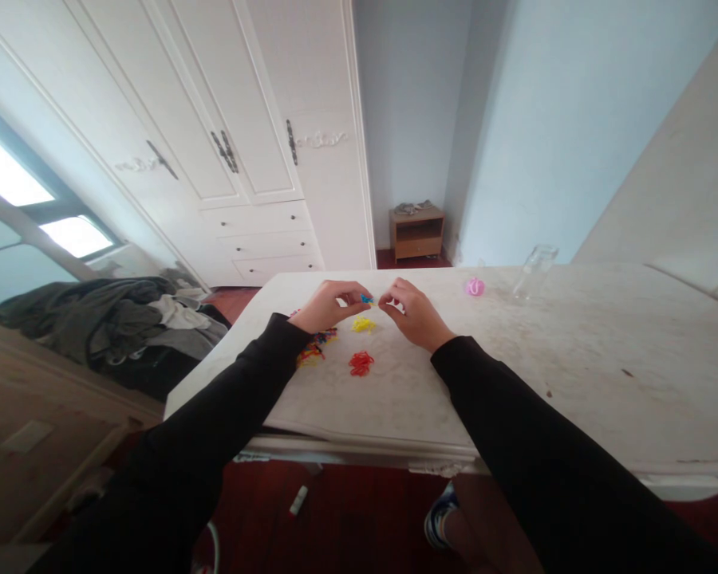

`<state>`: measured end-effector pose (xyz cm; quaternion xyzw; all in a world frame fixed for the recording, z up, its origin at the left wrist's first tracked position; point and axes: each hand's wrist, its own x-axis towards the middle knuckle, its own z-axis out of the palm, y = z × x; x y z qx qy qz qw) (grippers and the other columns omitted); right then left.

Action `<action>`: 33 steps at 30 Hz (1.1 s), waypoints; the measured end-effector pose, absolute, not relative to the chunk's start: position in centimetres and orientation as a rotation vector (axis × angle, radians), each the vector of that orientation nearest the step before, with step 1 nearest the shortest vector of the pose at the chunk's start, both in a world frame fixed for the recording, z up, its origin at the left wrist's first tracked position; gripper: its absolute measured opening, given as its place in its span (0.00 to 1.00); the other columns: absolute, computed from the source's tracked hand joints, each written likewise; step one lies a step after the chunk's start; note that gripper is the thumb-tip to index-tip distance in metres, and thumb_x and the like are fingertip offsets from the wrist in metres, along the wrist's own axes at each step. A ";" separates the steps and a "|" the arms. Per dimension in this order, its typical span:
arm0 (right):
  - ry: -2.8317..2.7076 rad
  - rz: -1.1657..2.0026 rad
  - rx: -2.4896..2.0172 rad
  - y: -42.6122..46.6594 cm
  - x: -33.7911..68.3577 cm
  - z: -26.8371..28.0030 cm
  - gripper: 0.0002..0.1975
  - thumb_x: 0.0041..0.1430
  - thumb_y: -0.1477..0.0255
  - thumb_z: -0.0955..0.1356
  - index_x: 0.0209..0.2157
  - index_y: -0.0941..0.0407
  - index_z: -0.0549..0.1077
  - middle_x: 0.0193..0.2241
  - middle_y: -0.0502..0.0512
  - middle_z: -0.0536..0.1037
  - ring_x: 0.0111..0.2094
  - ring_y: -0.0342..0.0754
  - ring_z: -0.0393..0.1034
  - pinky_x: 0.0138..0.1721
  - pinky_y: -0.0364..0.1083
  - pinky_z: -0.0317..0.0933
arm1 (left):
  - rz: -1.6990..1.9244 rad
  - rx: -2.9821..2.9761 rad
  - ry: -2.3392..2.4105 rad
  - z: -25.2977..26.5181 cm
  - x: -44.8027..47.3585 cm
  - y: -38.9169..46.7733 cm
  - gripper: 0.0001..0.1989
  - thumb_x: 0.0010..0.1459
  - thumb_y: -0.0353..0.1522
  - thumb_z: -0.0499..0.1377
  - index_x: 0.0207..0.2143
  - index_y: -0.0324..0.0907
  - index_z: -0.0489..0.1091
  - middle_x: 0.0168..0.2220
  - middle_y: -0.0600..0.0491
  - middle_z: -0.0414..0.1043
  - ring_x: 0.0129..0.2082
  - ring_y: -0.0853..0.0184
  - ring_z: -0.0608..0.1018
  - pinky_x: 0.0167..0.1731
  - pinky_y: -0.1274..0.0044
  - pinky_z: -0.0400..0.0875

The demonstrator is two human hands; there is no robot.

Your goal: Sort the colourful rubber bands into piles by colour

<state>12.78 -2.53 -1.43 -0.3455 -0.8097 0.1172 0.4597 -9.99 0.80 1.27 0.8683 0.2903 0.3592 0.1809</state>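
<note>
My left hand [335,304] is closed in a pinch on small blue bands [367,299], which look like rubber bands. Close by on the right, the thumb and fingertips of my right hand [412,311] are pressed together; whatever they hold is too small to name. Below the fingertips, a small pile of yellow bands [363,324] lies on the white table [395,406]. Nearer to me is a pile of red bands [360,364]. A mixed, multicoloured heap of bands [314,348] lies partly hidden under my left hand and wrist.
Toward the table's far edge stand a pink object [474,286] and a clear glass bottle [535,271]. Dark clothes [96,319] are heaped at left. A wardrobe [233,104] and small wooden nightstand [417,233] stand beyond the table.
</note>
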 end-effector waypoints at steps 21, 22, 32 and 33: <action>-1.960 0.385 -0.831 -2.4 12.7 -1.5 0.07 0.66 0.75 0.68 0.31 0.56 0.73 0.32 0.52 0.70 0.35 0.47 0.65 0.39 0.47 0.60 | 1.001 2.579 0.824 1.4 -10.0 0.6 0.12 0.62 0.41 0.66 0.36 0.41 0.81 0.28 0.51 0.79 0.27 0.70 0.77 0.32 0.78 0.73; -1.958 0.386 -0.829 -2.4 12.7 -1.5 0.07 0.66 0.75 0.68 0.31 0.56 0.72 0.32 0.52 0.70 0.35 0.47 0.65 0.39 0.47 0.60 | 0.997 2.579 0.828 1.4 -10.0 0.6 0.12 0.62 0.41 0.65 0.37 0.41 0.81 0.28 0.51 0.79 0.27 0.70 0.77 0.32 0.78 0.73; -1.956 0.384 -0.838 -2.6 12.5 -1.4 0.07 0.65 0.75 0.68 0.31 0.55 0.70 0.33 0.53 0.70 0.36 0.48 0.66 0.39 0.47 0.61 | 0.968 2.557 0.834 1.6 -9.7 0.5 0.11 0.64 0.38 0.63 0.33 0.41 0.79 0.29 0.52 0.78 0.28 0.70 0.76 0.32 0.78 0.72; -1.958 0.367 -0.842 -2.7 12.5 -1.4 0.07 0.65 0.75 0.67 0.31 0.54 0.70 0.33 0.53 0.70 0.36 0.49 0.65 0.39 0.48 0.61 | 0.964 2.545 0.837 1.7 -9.6 0.4 0.10 0.63 0.37 0.63 0.33 0.41 0.79 0.29 0.52 0.78 0.28 0.70 0.76 0.32 0.78 0.72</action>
